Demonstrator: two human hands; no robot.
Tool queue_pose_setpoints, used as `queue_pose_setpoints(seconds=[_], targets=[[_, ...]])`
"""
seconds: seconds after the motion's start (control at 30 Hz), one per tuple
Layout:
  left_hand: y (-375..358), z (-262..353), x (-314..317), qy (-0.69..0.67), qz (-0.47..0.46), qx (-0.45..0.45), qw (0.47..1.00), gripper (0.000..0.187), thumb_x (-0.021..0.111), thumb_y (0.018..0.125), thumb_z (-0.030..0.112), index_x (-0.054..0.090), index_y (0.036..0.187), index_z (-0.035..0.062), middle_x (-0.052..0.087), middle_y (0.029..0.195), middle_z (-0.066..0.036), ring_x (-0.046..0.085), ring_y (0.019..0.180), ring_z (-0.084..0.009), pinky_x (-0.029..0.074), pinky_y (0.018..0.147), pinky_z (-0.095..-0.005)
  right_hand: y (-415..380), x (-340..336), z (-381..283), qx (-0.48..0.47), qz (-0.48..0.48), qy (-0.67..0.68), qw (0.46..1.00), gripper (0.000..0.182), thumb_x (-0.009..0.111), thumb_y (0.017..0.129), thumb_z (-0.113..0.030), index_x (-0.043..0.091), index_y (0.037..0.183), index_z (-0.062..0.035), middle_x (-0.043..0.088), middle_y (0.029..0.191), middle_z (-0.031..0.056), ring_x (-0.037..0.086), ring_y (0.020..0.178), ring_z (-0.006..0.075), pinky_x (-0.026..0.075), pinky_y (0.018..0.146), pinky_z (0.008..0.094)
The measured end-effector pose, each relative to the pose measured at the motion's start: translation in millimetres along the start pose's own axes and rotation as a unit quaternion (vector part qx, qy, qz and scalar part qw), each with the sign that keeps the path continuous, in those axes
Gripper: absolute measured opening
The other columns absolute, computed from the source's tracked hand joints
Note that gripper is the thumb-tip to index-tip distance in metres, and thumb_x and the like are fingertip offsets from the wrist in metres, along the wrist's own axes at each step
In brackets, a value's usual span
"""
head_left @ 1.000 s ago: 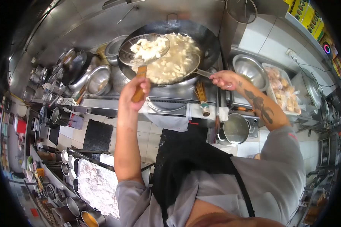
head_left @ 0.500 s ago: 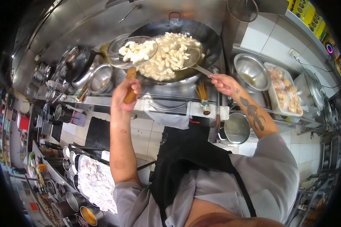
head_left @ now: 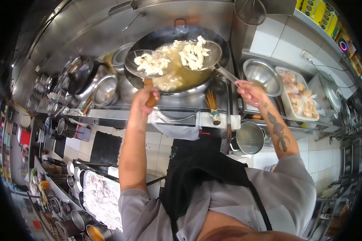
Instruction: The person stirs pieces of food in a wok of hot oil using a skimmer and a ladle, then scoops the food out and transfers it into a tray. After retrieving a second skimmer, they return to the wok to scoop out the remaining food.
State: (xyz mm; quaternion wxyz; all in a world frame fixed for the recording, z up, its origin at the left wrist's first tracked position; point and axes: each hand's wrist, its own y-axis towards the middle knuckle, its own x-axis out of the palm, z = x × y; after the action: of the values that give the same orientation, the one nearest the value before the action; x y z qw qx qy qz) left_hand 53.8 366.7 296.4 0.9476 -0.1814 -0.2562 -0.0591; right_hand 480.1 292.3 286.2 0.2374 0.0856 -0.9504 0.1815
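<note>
Handles (head_left: pixel 228 75) within fingers (head_left: pixel 243 89), strainers (head_left: pixel 214 56) beyond

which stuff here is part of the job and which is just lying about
In use:
- wooden-handled strainer, in the left hand
- metal-handled strainer, in the right hand
- pale pieces in both
- wok

Apparently idle:
- brush
- right-side steel bowl
- tub of bagged items
- lower pot

narrow gap: between left strainer (head_left: pixel 129 66) and right strainer (head_left: pixel 215 54), over oil (head_left: pixel 178 81) | obstacles: brush (head_left: pixel 212 103) near wok (head_left: pixel 223 47), bowl (head_left: pixel 264 74) beside right hand (head_left: pixel 251 92)
</note>
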Motion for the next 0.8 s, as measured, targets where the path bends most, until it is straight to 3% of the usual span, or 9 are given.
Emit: queue_pose_setpoints(seconds=[0.13, 0.3, 0.63, 0.7, 0.8], targets=[[26, -15, 11, 0.057, -0.020, -0.007, 0.998, 0.012, 0.055, 0.078, 0.009, 0.050, 0.068, 0.0052, 0.051, 0.057, -0.007, 0.051, 0.048, -0.0187, 0.035, 0.037, -0.0278, -11, 21, -27, -0.025, -0.003, -0.045, 0.999, 0.016, 0.047, 0.094, -0.012, 0.050, 0.107, -0.0050, 0.050, 0.066, 0.0032, 0.040, 0.037, 0.0080, 0.028, 0.028, 0.0204], [39, -28, 37, 0.045, -0.064, -0.032, 0.996, 0.009, 0.054, 0.079, 0.005, 0.049, 0.072, 0.0037, 0.050, 0.059, -0.006, 0.049, 0.050, -0.0168, 0.039, 0.043, -0.0271, -6, 41, -51, -0.041, -0.028, -0.172, 0.984, 0.022, 0.045, 0.093, -0.012, 0.047, 0.112, -0.0009, 0.051, 0.067, 0.0040, 0.041, 0.038, 0.0078, 0.029, 0.029, 0.0212], [38, -43, 63, -0.029, -0.090, -0.075, 0.993, 0.008, 0.052, 0.082, 0.002, 0.045, 0.079, 0.0037, 0.048, 0.064, -0.003, 0.047, 0.053, -0.0115, 0.039, 0.047, -0.0234, -3, 85, -76, -0.053, 0.058, -0.311, 0.947, 0.025, 0.046, 0.086, -0.008, 0.052, 0.108, 0.0022, 0.056, 0.060, 0.0046, 0.047, 0.037, 0.0083, 0.030, 0.028, 0.0210], [39, -44, 63, -0.062, -0.088, -0.082, 0.991, 0.009, 0.052, 0.081, -0.001, 0.044, 0.079, 0.0021, 0.047, 0.063, -0.005, 0.048, 0.053, -0.0144, 0.042, 0.047, -0.0272, -1, 89, -80, -0.055, 0.062, -0.326, 0.942, 0.026, 0.046, 0.087, -0.010, 0.054, 0.110, 0.0013, 0.056, 0.060, 0.0035, 0.047, 0.037, 0.0077, 0.030, 0.029, 0.0212], [41, -49, 59, -0.049, -0.107, -0.076, 0.990, 0.007, 0.051, 0.083, 0.002, 0.045, 0.080, 0.0046, 0.048, 0.066, -0.002, 0.047, 0.054, -0.0094, 0.038, 0.048, -0.0210, 1, 99, -87, -0.061, 0.076, -0.384, 0.918, 0.025, 0.046, 0.091, -0.014, 0.053, 0.113, -0.0030, 0.055, 0.061, 0.0023, 0.045, 0.036, 0.0072, 0.029, 0.029, 0.0209]])
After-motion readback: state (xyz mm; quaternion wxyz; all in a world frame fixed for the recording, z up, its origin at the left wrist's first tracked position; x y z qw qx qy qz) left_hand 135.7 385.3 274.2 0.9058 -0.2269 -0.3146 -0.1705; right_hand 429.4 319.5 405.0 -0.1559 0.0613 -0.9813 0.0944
